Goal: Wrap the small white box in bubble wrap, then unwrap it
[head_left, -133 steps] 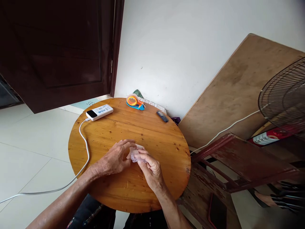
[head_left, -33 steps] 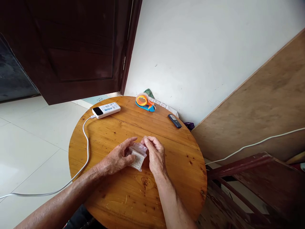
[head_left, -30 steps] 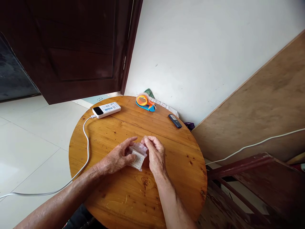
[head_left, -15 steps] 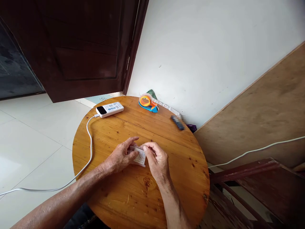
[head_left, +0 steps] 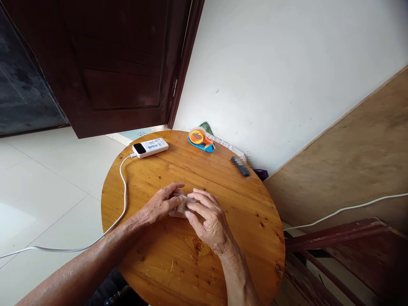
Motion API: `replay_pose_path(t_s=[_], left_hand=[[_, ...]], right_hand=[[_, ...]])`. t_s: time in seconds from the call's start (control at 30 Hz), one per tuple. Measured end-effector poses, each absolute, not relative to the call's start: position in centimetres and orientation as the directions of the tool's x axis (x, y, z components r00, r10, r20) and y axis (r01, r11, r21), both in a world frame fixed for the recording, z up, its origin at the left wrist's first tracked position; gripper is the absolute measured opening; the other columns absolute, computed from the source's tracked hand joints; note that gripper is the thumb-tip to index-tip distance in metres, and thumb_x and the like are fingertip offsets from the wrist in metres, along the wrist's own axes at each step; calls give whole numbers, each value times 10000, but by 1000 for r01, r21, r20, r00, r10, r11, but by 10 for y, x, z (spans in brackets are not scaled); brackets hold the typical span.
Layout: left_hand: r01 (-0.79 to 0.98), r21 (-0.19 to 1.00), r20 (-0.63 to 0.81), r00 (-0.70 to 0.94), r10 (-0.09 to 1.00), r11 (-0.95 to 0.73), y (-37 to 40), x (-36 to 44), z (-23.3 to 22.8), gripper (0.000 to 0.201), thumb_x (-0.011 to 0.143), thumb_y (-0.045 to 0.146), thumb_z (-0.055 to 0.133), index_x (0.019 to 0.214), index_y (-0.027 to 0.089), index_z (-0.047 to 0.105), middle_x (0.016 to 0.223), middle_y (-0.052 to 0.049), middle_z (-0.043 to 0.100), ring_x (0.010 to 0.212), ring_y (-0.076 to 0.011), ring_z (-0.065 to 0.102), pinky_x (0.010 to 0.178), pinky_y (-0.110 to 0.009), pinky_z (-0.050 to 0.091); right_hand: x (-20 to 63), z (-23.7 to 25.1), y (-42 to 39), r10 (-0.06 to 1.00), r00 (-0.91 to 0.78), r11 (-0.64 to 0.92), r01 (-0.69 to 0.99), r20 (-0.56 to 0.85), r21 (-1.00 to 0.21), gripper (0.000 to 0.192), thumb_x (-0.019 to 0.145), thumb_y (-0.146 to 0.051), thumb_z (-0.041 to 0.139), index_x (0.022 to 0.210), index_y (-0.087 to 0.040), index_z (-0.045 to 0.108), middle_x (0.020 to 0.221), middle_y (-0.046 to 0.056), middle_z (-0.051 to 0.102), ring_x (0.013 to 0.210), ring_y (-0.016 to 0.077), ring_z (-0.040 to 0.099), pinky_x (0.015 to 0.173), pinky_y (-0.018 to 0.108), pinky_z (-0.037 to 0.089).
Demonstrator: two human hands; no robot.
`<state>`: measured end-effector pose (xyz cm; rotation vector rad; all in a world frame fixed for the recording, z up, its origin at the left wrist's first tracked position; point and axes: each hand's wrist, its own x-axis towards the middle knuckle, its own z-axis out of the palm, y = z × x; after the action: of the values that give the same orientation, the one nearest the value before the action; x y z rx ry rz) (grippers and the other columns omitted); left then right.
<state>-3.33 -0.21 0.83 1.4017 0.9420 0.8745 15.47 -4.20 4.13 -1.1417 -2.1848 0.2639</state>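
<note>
A small, clear plastic box [head_left: 180, 209] with a printed face lies low over the middle of the round wooden table [head_left: 153, 263]. My left hand [head_left: 162, 203] holds its left part, thumb on top and fingers along the far side. At the box's right end, my right hand [head_left: 208, 219] has its thumb by the near corner and its fingertips over the top and far edge. Fingers cover much of the box, so what is inside cannot be made out.
At the table's far left lies a white power bank [head_left: 151, 148] with a white cable [head_left: 125, 187] plugged in. Toward the back stand a tape dispenser [head_left: 202, 140] and a blurred dark object [head_left: 240, 166]. A wooden chair [head_left: 344, 238] is at right, a dark door [head_left: 127, 63] behind.
My right hand has gone from a fingertip pinch at the box's upper right corner to fingers stretched over its right end. My left hand keeps its hold. The view has shifted slightly.
</note>
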Motion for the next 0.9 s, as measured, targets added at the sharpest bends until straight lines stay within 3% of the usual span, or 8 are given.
replay_pose_path(t_s=[0.1, 0.2, 0.27, 0.4, 0.47, 0.67, 0.8, 0.9], left_hand=[[74, 996, 7, 388, 922, -39, -4, -33, 7, 569, 832, 380, 620, 1332, 129, 514, 1030, -84, 661, 927, -224, 615, 846, -359, 493], [49, 998, 22, 402, 915, -46, -4, -31, 5, 611, 807, 358, 650, 1353, 137, 486, 1070, -86, 645, 939, -219, 621, 861, -355, 499], [22, 999, 17, 416, 909, -29, -4, -30, 4, 628, 800, 364, 658, 1364, 157, 473, 1122, -89, 632, 960, -221, 624, 868, -358, 501], [-18, 1000, 17, 435, 900, -10, -4, -31, 3, 653, 802, 379, 666, 1379, 165, 450, 1173, -103, 628, 994, -235, 630, 900, -381, 491], [-11, 1000, 20, 432, 902, -17, -4, -31, 2, 640, 807, 360, 660, 1377, 162, 447, 1173, -106, 635, 990, -232, 629, 904, -383, 489], [75, 993, 49, 412, 910, -88, -3, -27, 3, 574, 821, 290, 596, 1365, 155, 471, 1131, -99, 660, 948, -221, 625, 886, -382, 497], [214, 962, 77, 374, 924, -167, -2, -28, 3, 531, 829, 285, 594, 1347, 196, 516, 1110, -88, 677, 985, -243, 617, 912, -403, 490], [219, 959, 84, 383, 920, -179, 0, -29, 0, 533, 845, 296, 580, 1363, 197, 503, 1133, -90, 671, 1001, -243, 619, 907, -390, 498]], right_hand=[[158, 42, -43, 805, -395, 583, 663, 442, -470, 219, 822, -187, 638, 967, -284, 770, 1212, 70, 665, 1195, 301, 563, 1013, 484, 436], [164, 42, -41, 859, -263, 504, 585, 440, -635, 186, 856, -216, 608, 924, -276, 771, 1221, 65, 656, 1145, 269, 601, 1000, 445, 456], [168, 40, -38, 898, -157, 429, 518, 411, -740, 195, 861, -236, 606, 993, -267, 746, 1240, 69, 651, 1172, 260, 595, 1020, 433, 449], [172, 37, -37, 957, -178, 287, 470, 229, -835, 600, 774, -271, 710, 1350, -270, 543, 1404, 85, 567, 1299, 288, 516, 1070, 476, 411], [169, 36, -38, 956, -235, 271, 495, 173, -825, 704, 730, -249, 746, 1387, -271, 496, 1401, 84, 571, 1288, 287, 525, 1087, 484, 392], [159, 39, -38, 942, -252, 333, 633, 220, -700, 402, 714, -156, 729, 1095, -256, 648, 1118, 37, 718, 1039, 241, 652, 954, 399, 467], [161, 38, -34, 932, -276, 361, 637, 236, -681, 376, 725, -154, 730, 1078, -256, 649, 1074, 23, 728, 996, 231, 662, 917, 379, 478], [161, 34, -34, 913, -301, 404, 587, 274, -701, 362, 754, -157, 713, 1099, -254, 655, 1076, 21, 719, 1003, 215, 660, 916, 357, 491]])
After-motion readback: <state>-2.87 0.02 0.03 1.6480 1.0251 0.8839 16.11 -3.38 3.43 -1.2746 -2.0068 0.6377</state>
